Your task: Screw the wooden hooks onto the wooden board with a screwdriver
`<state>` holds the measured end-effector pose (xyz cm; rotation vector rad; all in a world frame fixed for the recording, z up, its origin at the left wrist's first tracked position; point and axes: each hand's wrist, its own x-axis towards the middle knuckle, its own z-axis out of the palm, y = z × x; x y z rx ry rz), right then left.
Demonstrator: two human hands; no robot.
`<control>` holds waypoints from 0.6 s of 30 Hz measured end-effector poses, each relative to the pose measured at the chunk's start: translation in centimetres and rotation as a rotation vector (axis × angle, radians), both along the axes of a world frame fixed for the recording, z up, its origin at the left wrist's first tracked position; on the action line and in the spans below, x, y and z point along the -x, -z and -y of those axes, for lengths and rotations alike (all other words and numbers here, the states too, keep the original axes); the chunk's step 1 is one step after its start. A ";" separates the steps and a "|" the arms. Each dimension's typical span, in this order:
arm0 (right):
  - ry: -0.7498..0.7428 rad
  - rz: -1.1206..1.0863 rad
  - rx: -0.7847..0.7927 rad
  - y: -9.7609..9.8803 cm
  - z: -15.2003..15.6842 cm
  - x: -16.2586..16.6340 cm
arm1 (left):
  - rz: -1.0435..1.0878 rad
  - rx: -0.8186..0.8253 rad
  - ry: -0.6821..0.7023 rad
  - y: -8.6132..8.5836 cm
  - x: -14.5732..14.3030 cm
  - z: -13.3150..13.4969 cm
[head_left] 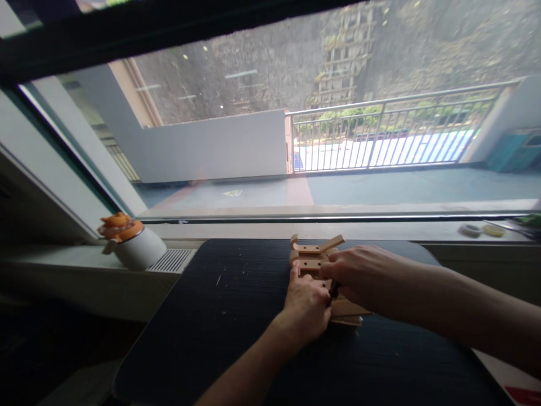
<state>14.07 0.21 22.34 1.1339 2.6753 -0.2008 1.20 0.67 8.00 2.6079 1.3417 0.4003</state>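
A light wooden piece point(310, 264) with curled ends and dark round holes lies on the dark table, partly hidden by both hands. My left hand point(306, 307) is closed on its near left side, the index finger stretched toward a curled end. Over its right side, my right hand point(359, 276) is closed around a slim dark tool point(333, 288); its kind cannot be made out. A wooden strip point(332, 243) slants up at the far side. Flat wooden boards point(349, 308) show below the right hand.
The dark table point(203, 338) has small shavings or crumbs on its left part. A white jar with an orange animal-shaped lid point(143, 248) stands tilted in view on the left sill. Two tape rolls point(470, 229) lie on the right sill. A large window rises behind the table.
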 end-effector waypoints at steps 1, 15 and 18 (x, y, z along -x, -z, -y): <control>0.017 0.006 0.014 -0.3 0.1 0.1 | -0.003 0.004 -0.001 0.0 0.0 0.0; 0.010 0.109 -0.066 1.6 -0.6 -0.1 | -0.003 -0.013 0.005 0.1 0.0 0.1; 0.007 0.060 -0.041 0.6 0.0 0.2 | -0.008 -0.015 0.020 0.2 0.1 0.0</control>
